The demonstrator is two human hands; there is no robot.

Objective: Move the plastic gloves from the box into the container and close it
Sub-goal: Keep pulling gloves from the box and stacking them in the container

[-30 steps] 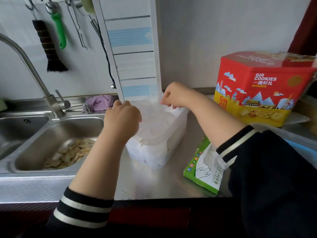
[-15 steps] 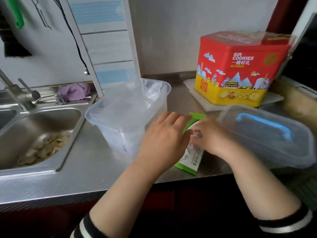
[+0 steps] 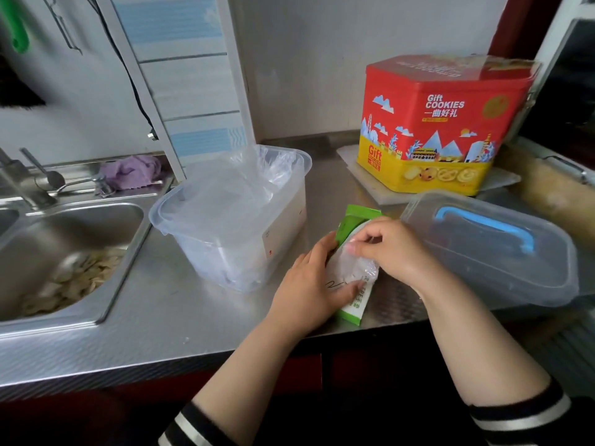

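**Both hands on the glove box at lower centre**

The green and white box [image 3: 352,286] lies flat on the steel counter [image 3: 167,313], just right of centre in the frame. The left hand [image 3: 310,292] lies over its near-left side, fingers fairly straight and the thumb pressed on the printed top. The right hand [image 3: 391,252] comes in from the right, its thumb and forefinger pinching a crumpled wad of clear plastic gloves [image 3: 355,268] that bulges from the opening of the box.

The translucent container [image 3: 231,220] stands on the counter left of the box, near it but not touching, already holding a heap of clear gloves that rises above its rim at the back. Its lid (the one with the blue handle) [image 3: 492,247] lies on the counter at the right of the frame, beside the right wrist.

A red and yellow cookie tin [image 3: 444,123] stands at upper right, and a sink [image 3: 64,252] fills the left edge.
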